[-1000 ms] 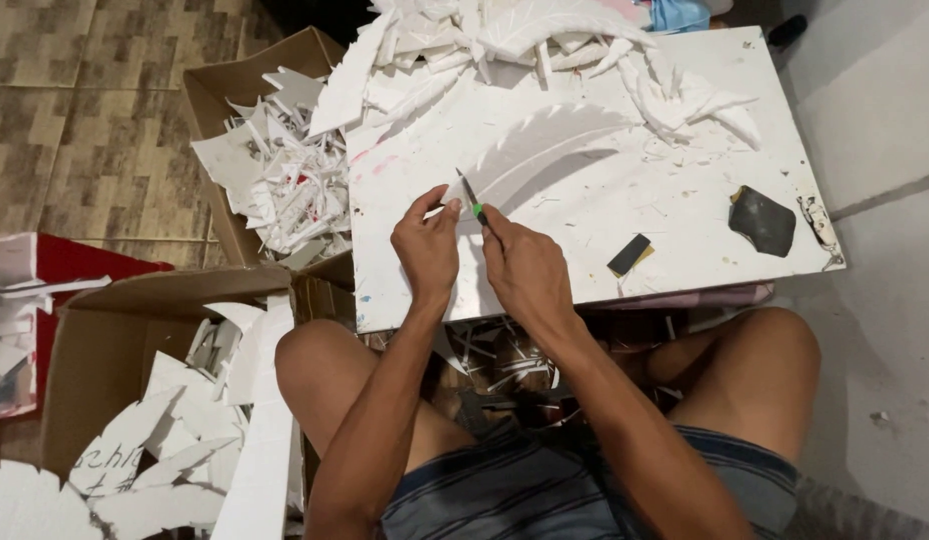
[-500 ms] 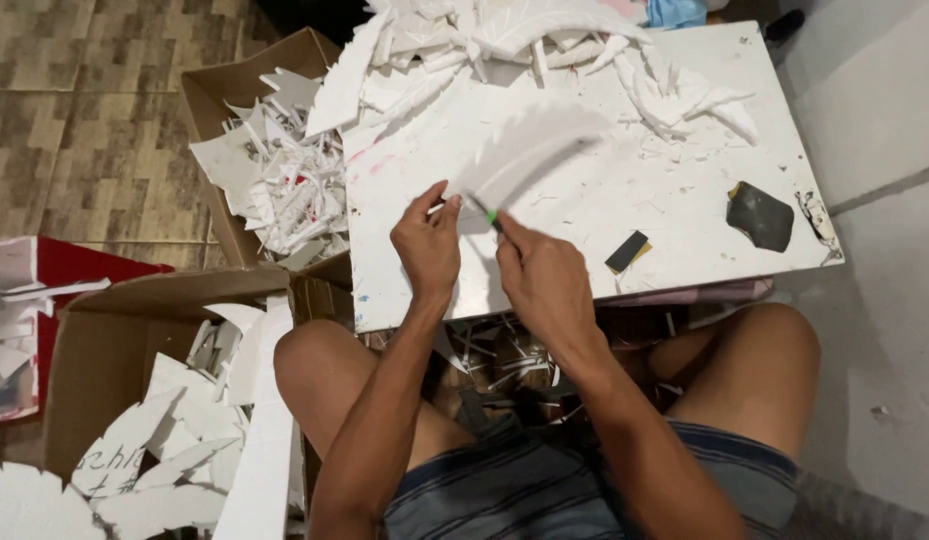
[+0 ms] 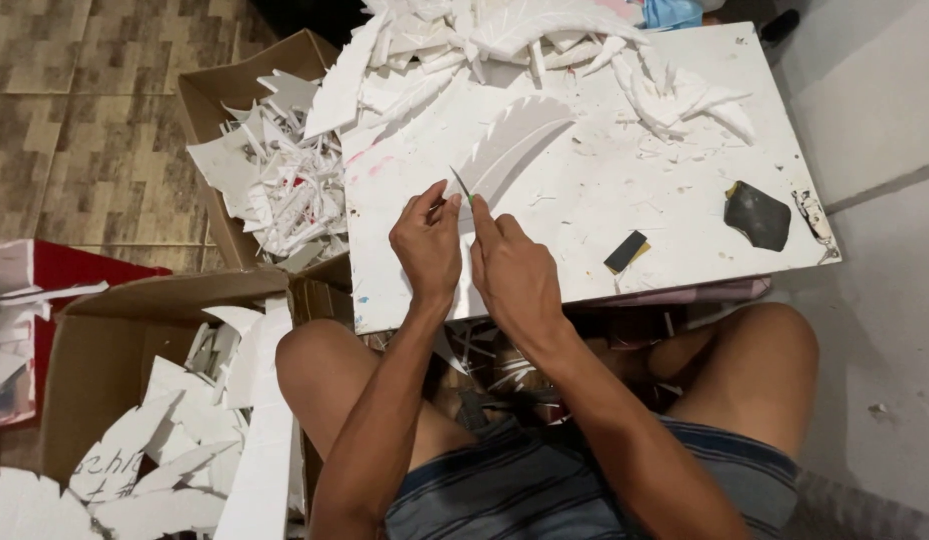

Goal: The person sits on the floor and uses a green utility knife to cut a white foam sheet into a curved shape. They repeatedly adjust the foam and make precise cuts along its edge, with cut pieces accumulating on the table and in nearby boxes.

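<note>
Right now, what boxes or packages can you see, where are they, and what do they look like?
Open cardboard box: left of the white board, brown, full of white scraps.
Second cardboard box: lower left, by the person's knee, brown, flaps open, holding white feather-shaped cutouts.
Red box: far left edge, red, only partly in view.
No signs or screens show.

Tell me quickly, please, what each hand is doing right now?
Left hand: closed, pinching the stem end of the white feather cutout.
Right hand: closed on a thin green-handled blade, its tip at the feather's stem.
</note>
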